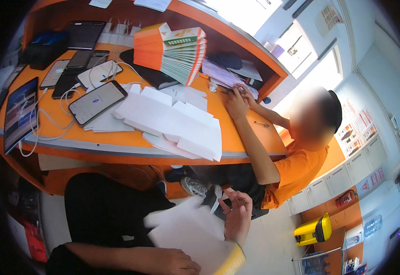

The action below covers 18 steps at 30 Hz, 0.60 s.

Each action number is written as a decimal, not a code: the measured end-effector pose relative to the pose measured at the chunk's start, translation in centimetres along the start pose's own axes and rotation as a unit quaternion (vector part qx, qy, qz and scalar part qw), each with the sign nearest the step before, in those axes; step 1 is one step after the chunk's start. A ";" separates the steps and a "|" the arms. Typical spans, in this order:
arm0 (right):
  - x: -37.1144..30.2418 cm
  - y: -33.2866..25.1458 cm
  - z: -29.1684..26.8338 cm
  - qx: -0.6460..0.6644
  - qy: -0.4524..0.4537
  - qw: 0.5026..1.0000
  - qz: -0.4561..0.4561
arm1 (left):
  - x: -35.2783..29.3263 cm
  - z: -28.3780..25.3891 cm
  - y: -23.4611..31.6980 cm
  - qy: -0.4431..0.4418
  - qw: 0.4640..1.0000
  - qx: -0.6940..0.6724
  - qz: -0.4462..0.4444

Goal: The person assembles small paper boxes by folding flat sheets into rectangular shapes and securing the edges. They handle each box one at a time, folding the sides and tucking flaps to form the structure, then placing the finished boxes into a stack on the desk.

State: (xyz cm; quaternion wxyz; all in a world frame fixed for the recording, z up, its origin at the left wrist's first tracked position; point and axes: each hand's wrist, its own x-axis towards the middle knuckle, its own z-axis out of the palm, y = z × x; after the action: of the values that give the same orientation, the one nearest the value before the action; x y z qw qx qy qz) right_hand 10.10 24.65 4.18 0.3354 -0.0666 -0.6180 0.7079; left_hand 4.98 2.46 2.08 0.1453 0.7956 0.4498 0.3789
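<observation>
Over my lap is an unfolded white cardboard box blank [186,233], blurred, with a yellow strip along its lower right edge. My left hand [165,261] comes in low and grips the blank's near left side, its fingers curled and partly cut off by the picture's edge. At the right side of the blank, my right hand [239,213] is raised with its fingers bent and apart. More flat white box blanks [172,119] lie stacked at the front of the orange desk [236,137]. Behind them stands a fanned stack of orange, white and green folded cartons [170,52].
Several phones [98,101] with white cables and a tablet [21,114] cover the desk's left side. A person in an orange shirt [296,172] sits at the right, forearms on the desk, handling something small. A yellow bin [312,230] stands on the floor behind.
</observation>
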 end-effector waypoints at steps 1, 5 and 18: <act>-0.1 -0.3 -0.6 -0.034 -0.005 0.999 0.027 | 0.0 -0.3 0.6 0.012 1.000 0.008 -0.020; -1.0 -1.2 -1.8 -0.056 0.044 0.997 0.022 | 0.1 -1.8 -0.8 -0.005 0.997 0.074 0.007; -1.8 0.5 -3.8 -0.019 -0.016 0.982 0.187 | -1.9 -3.2 -2.9 -0.010 0.967 0.214 -0.141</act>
State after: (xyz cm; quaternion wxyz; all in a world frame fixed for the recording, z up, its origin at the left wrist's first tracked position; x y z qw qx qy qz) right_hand 13.18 26.85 2.26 0.1857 -0.1757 -0.6134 0.7472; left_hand 0.26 2.10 1.66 0.0280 0.7403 0.6267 0.2416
